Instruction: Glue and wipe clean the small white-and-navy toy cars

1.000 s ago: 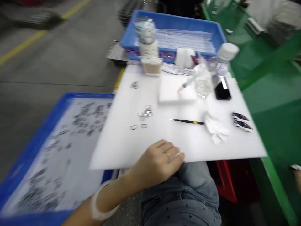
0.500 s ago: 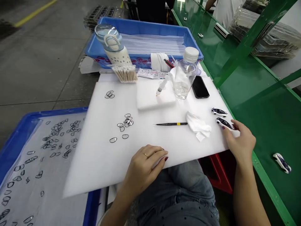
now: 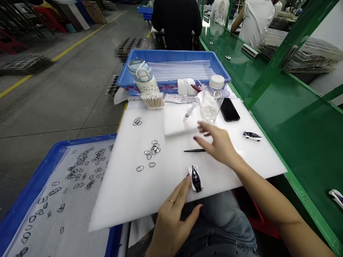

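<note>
A white toy car with a dark top stands near the front edge of the white foam board. My left hand has its fingertips against the car's left side, fingers stretched and thumb apart. Over the board, my right hand is open and holds nothing. It hovers above the black tweezers, hiding their rear part. Just beyond it lies a small syringe-like dispenser on a foam block. A second toy car sits at the board's right side.
Several thin black rings lie left on the board, more in a blue tray. Behind are a clear bottle, a phone, cotton swabs, a tumbler and a blue bin. A green bench runs along the right.
One toy car came from the board's right edge to its front middle. My right hand moved left from it, now open, and my left hand reached the car. The view tilted up.
</note>
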